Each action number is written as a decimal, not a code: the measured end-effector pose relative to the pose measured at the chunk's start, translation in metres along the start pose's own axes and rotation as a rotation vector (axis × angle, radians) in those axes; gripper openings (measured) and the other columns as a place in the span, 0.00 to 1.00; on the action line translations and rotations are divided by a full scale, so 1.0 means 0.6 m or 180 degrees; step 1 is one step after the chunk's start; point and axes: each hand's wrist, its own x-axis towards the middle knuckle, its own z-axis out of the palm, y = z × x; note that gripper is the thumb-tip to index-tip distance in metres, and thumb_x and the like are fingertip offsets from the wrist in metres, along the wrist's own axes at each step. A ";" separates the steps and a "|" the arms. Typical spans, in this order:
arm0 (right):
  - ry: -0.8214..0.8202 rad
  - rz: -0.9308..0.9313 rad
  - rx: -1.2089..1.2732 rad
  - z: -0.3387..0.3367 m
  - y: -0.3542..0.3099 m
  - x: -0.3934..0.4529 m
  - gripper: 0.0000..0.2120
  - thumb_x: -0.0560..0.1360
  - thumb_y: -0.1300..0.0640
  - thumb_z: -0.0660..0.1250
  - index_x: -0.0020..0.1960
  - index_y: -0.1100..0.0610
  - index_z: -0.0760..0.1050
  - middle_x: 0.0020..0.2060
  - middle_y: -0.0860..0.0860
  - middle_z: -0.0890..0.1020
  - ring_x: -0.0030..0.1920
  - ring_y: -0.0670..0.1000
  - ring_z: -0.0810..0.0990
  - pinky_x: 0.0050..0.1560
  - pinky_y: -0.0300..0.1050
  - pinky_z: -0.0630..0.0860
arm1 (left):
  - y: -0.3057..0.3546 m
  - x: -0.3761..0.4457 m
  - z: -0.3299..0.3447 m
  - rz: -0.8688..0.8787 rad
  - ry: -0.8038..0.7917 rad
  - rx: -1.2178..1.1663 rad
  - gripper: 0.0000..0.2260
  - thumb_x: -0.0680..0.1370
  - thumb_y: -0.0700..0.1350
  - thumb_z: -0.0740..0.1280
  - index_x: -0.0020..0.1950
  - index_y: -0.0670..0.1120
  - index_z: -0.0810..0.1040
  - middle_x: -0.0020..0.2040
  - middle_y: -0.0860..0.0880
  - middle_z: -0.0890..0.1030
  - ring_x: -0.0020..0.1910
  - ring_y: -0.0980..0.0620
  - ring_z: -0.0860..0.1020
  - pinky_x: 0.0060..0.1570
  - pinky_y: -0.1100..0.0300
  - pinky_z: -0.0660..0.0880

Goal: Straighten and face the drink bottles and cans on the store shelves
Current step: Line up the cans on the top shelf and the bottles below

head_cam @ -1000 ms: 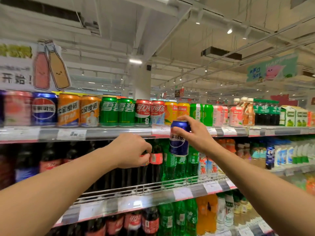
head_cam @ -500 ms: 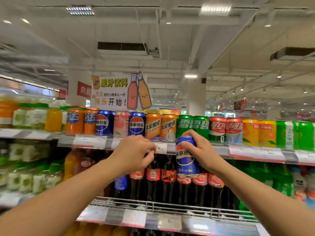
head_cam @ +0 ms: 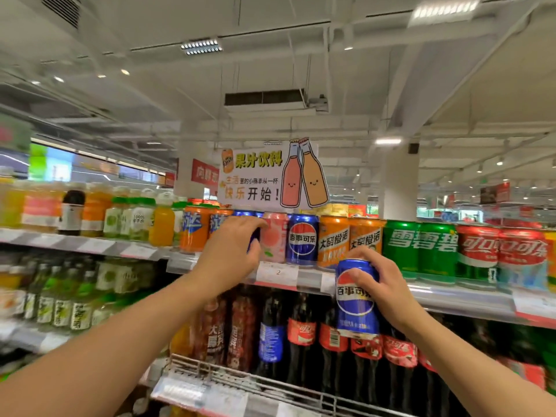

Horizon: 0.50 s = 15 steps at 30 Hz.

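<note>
At the top shelf (head_cam: 288,276), my right hand (head_cam: 380,291) grips a Pepsi can (head_cam: 356,299) while my left hand (head_cam: 233,251) curls round a blue can (head_cam: 254,236), probably clearing a slot.

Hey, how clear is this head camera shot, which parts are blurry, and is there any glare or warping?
Head view: the centre is fairly sharp, the label readable on the blue Pepsi can held in the right hand; the juice bottles at far left are smeared with blur; the white ceiling light panel blows out; the wide-angle lens bows the top shelf edge; lighting is even, without hard shadows.
</note>
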 end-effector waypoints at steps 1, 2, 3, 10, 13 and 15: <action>0.0060 -0.0026 0.0060 -0.001 0.004 -0.001 0.17 0.70 0.40 0.68 0.52 0.50 0.78 0.44 0.50 0.82 0.43 0.54 0.84 0.44 0.50 0.82 | -0.001 0.012 -0.001 -0.0007 0.0029 -0.0038 0.19 0.79 0.41 0.64 0.70 0.49 0.75 0.65 0.52 0.79 0.65 0.53 0.73 0.65 0.58 0.71; 0.0097 -0.0040 0.0100 -0.002 0.006 -0.001 0.18 0.70 0.39 0.67 0.53 0.50 0.78 0.45 0.50 0.82 0.44 0.54 0.84 0.44 0.52 0.82 | 0.001 0.024 -0.001 -0.0034 0.0040 -0.0083 0.19 0.79 0.41 0.64 0.71 0.48 0.74 0.66 0.51 0.78 0.66 0.52 0.73 0.66 0.57 0.71; 0.0095 -0.0063 0.0111 -0.002 0.006 -0.001 0.18 0.70 0.39 0.67 0.53 0.50 0.78 0.45 0.50 0.82 0.44 0.55 0.84 0.45 0.53 0.82 | 0.004 0.037 0.001 -0.0090 0.0043 -0.0107 0.20 0.80 0.42 0.65 0.72 0.49 0.73 0.67 0.51 0.77 0.67 0.52 0.73 0.67 0.56 0.71; 0.0034 -0.0098 0.0134 -0.003 0.014 0.002 0.20 0.70 0.38 0.66 0.51 0.52 0.78 0.44 0.52 0.82 0.43 0.54 0.85 0.42 0.51 0.82 | 0.024 0.113 0.057 -0.0869 -0.0216 0.0222 0.30 0.79 0.55 0.64 0.79 0.52 0.61 0.68 0.49 0.76 0.59 0.46 0.78 0.54 0.46 0.80; 0.0090 -0.0116 0.0126 0.000 0.019 0.003 0.20 0.70 0.38 0.66 0.52 0.53 0.77 0.44 0.52 0.82 0.42 0.55 0.85 0.44 0.59 0.82 | 0.016 0.128 0.078 -0.1022 -0.0317 0.0371 0.31 0.76 0.58 0.63 0.78 0.53 0.60 0.56 0.48 0.81 0.50 0.45 0.80 0.48 0.47 0.81; 0.0139 -0.0120 0.0156 0.002 0.021 0.003 0.20 0.70 0.38 0.66 0.51 0.53 0.77 0.44 0.52 0.82 0.42 0.55 0.84 0.44 0.59 0.82 | 0.011 0.135 0.084 -0.1124 -0.0453 0.0392 0.32 0.76 0.60 0.64 0.77 0.52 0.61 0.58 0.47 0.80 0.53 0.44 0.80 0.50 0.46 0.80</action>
